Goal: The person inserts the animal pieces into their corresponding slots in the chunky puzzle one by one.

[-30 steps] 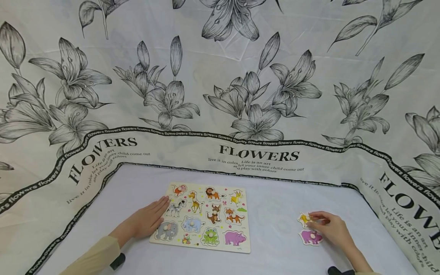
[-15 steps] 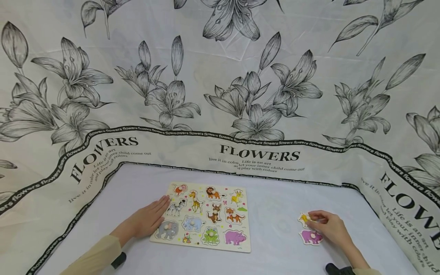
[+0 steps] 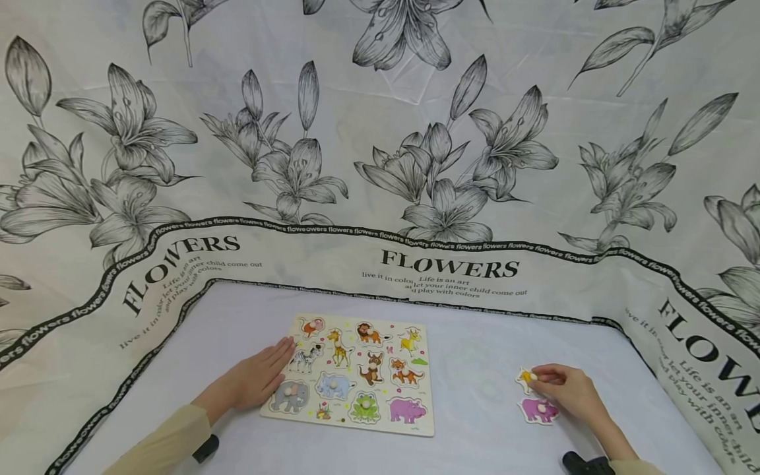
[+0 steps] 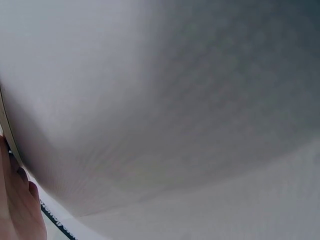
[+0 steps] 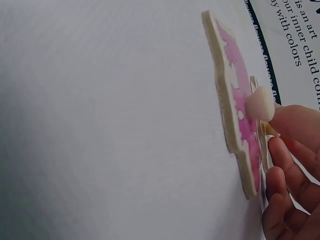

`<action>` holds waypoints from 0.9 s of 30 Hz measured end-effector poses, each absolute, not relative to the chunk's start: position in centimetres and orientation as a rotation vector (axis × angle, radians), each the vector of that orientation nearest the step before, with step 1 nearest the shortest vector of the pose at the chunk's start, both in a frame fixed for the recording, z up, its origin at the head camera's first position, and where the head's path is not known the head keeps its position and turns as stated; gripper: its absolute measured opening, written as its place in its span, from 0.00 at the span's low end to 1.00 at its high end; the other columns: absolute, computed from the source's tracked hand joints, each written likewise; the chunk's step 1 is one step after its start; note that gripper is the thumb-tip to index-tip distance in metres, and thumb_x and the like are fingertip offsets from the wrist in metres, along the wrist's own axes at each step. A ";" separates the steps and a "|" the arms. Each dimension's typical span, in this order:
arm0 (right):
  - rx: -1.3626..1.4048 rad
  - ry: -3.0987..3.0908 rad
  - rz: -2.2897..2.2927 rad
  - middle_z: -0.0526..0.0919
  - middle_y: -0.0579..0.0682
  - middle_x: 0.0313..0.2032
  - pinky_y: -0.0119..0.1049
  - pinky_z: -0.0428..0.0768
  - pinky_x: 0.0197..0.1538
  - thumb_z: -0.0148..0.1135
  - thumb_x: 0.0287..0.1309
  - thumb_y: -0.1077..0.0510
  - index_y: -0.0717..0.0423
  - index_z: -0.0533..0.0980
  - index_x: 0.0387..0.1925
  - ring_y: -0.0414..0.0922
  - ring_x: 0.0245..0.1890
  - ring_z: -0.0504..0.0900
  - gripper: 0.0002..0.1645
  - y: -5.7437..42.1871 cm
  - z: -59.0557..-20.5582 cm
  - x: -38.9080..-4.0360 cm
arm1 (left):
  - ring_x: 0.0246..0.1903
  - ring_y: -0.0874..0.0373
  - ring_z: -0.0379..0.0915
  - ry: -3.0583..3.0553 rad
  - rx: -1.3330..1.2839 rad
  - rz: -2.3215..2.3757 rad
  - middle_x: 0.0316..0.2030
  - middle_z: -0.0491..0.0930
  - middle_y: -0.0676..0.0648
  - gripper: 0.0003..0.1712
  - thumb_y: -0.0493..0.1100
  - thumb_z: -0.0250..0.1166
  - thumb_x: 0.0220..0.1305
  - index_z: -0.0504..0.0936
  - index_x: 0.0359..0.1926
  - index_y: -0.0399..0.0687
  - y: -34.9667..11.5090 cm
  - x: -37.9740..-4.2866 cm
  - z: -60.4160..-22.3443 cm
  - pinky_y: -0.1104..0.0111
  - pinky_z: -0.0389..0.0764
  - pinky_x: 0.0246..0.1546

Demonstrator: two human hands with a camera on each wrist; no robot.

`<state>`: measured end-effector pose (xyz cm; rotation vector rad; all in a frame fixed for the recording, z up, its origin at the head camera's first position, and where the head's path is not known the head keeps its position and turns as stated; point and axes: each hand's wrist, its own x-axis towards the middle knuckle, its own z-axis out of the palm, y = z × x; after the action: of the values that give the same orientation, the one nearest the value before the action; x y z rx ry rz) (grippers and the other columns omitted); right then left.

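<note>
In the head view my left hand [image 3: 256, 379] lies flat along the left edge of a wooden animal puzzle board [image 3: 380, 427], fingers straight and touching it. My right hand [image 3: 572, 392] is at the right of the table, its thumb and fingers pinching the yellow animal puzzle piece [image 3: 525, 378], partly covered by the fingertips. Just in front of that piece lies a purple hippo puzzle piece [image 3: 538, 411]. From the right wrist view, the hippo's pale knob [image 5: 261, 104] stands close to my thumb. The left wrist view shows little beyond some fingers [image 4: 25, 215] by the board's edge.
Knobbed pieces such as the elephant [image 3: 289, 397] and the frog [image 3: 364, 408] sit in the board. White cloth [image 3: 475, 396] covers the table between the board and the two loose pieces. A flower-printed curtain [image 3: 332, 165] hangs behind.
The view has shifted very slightly. Both hands, the board and the two loose pieces stay almost where they were.
</note>
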<state>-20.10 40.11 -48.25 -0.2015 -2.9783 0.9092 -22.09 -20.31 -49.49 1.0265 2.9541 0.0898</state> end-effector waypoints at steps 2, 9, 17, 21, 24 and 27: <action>-0.201 -2.980 0.906 0.86 0.53 0.36 0.32 0.76 0.33 0.71 0.50 0.45 0.65 0.80 0.46 0.40 0.32 0.79 0.30 40.0 -48.1 -20.1 | 0.73 0.43 0.50 2.956 1.028 0.085 0.73 0.53 0.37 0.32 0.48 0.43 0.75 0.56 0.71 0.33 -20.3 -22.1 -49.5 0.55 0.58 0.72; -0.216 -2.991 0.888 0.87 0.55 0.36 0.32 0.75 0.32 0.71 0.51 0.45 0.66 0.81 0.45 0.39 0.31 0.79 0.30 39.6 -47.7 -20.1 | 0.73 0.43 0.50 2.961 1.038 0.086 0.73 0.53 0.37 0.32 0.48 0.43 0.74 0.56 0.71 0.33 -20.3 -22.1 -49.5 0.55 0.58 0.72; -0.244 -2.987 0.907 0.87 0.58 0.38 0.34 0.78 0.35 0.71 0.50 0.45 0.66 0.81 0.45 0.42 0.34 0.81 0.30 39.4 -47.6 -20.0 | 0.73 0.43 0.49 2.957 1.031 0.082 0.73 0.53 0.37 0.32 0.48 0.43 0.75 0.55 0.72 0.33 -20.4 -22.1 -49.6 0.55 0.58 0.72; -0.243 -2.987 0.909 0.87 0.59 0.38 0.39 0.81 0.37 0.70 0.51 0.45 0.67 0.81 0.44 0.44 0.34 0.82 0.29 39.4 -47.7 -20.0 | 0.73 0.43 0.49 2.956 1.035 0.073 0.73 0.53 0.37 0.32 0.48 0.42 0.75 0.55 0.72 0.33 -20.5 -22.1 -49.7 0.56 0.58 0.72; -0.233 -2.988 0.897 0.87 0.59 0.38 0.39 0.81 0.36 0.70 0.52 0.46 0.66 0.82 0.43 0.43 0.34 0.82 0.28 39.4 -47.8 -20.0 | 0.73 0.43 0.49 2.957 1.041 0.076 0.73 0.53 0.37 0.32 0.48 0.42 0.75 0.55 0.72 0.33 -20.5 -22.1 -49.8 0.56 0.59 0.72; -0.221 -2.993 0.867 0.87 0.57 0.36 0.35 0.78 0.34 0.69 0.53 0.46 0.65 0.82 0.42 0.42 0.32 0.81 0.26 39.5 -47.9 -20.1 | 0.73 0.43 0.49 2.960 1.046 0.083 0.73 0.53 0.37 0.32 0.48 0.42 0.75 0.55 0.72 0.33 -20.5 -22.1 -49.8 0.55 0.59 0.72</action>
<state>-20.08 39.54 -47.94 -0.2206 -2.9934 0.8672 -22.08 -20.47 -49.78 1.0457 2.9595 0.0830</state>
